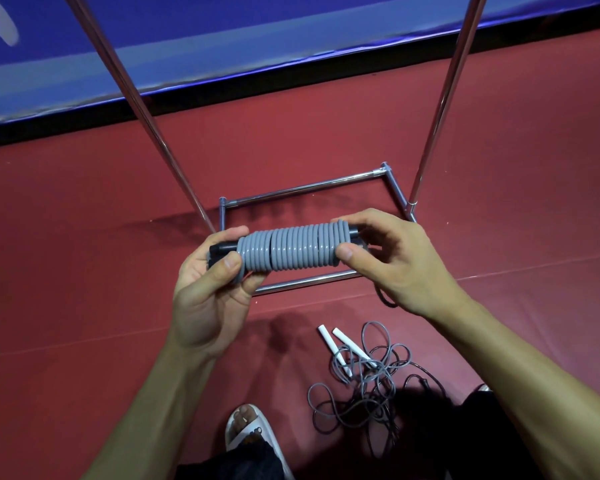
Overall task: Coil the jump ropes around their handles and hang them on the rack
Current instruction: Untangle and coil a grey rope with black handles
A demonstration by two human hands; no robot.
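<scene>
Gripping the coiled grey rope (291, 251) are both hands.

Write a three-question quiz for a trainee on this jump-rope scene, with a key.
1. True or false: the coiled grey rope already hangs on the rack.
2. Where do the white handles lie? A) on the red mat B) hooked on an upright pole C) across the rack's base bar
3. Fill in: the coiled grey rope is wound round ____ handles.

Key
1. False: the left hand and right hand hold it by its ends.
2. A, beside a loose tangled rope.
3. black
</scene>
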